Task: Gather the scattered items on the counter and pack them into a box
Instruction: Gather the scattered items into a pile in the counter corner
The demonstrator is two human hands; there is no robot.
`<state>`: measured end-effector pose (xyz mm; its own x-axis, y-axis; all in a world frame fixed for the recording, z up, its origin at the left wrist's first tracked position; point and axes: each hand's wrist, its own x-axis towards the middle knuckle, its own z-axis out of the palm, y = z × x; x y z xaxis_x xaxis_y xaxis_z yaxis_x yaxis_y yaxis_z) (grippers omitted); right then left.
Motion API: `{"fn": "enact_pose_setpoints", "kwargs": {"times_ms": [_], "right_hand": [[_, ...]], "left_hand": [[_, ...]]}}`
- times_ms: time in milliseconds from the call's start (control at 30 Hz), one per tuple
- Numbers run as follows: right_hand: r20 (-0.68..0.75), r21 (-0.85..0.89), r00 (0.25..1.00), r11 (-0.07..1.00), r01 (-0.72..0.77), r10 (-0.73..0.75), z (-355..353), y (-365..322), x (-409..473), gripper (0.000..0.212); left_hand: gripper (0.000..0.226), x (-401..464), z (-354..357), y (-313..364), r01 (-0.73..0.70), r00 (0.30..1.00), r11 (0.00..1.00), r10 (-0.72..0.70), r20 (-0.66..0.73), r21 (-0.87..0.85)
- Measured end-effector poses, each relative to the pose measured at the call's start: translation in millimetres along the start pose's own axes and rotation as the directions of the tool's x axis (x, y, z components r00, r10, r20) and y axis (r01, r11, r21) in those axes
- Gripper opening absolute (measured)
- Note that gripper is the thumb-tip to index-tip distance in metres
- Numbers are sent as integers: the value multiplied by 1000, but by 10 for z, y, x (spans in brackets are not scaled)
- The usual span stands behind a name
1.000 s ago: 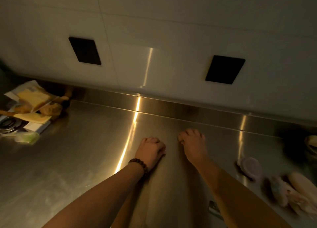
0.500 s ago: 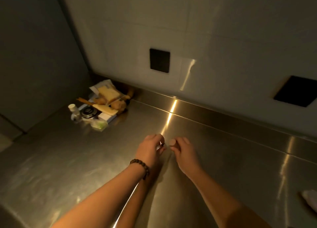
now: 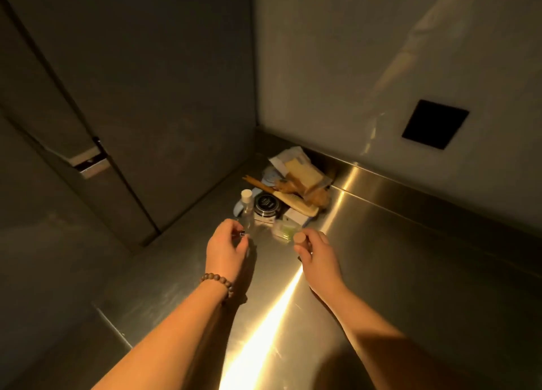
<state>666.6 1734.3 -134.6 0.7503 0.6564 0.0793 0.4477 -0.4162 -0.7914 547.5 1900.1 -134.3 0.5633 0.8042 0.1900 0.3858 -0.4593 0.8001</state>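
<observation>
I take the pile of items (image 3: 289,196) in the counter's far corner as landmark. Behind it the back wall (image 3: 366,67) closes off approach; to its left the dark side panel (image 3: 164,96) does too. Right of the pile and on its near side, bare steel counter (image 3: 396,257) lies open. My left hand (image 3: 227,247) and right hand (image 3: 318,253) hover just on the near side.

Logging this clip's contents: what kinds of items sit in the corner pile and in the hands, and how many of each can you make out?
Clear bottle with white cap: 1
Round black-lidded tin: 1
Comb: 1
Small white box: 1
Small metal piece pinched in the left hand: 1
Round-capped item held in the right hand: 1
Total: 6; the rest of the pile is unclear.
</observation>
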Motion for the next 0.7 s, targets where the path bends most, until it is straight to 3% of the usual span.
{"fn": "enact_pose_setpoints", "kwargs": {"times_ms": [233,433,567,700], "right_hand": [[19,-16,999,999,-37,38,328,-135,133,24],[47,27,996,997,-78,77,427,-221,208,24],[44,111,997,991,-70,66,519,-321,321,26],[-27,73,1000,997,-14,16,643,-396,495,25]], "left_hand": [[13,207,-237,-465,96,995,994,-98,29,59],[18,274,-317,-577,-155,973,933,88,213,326],[50,144,-310,-567,-334,926,839,207,315,430],[92,3,-188,-629,-362,866,762,61,497,537]]}}
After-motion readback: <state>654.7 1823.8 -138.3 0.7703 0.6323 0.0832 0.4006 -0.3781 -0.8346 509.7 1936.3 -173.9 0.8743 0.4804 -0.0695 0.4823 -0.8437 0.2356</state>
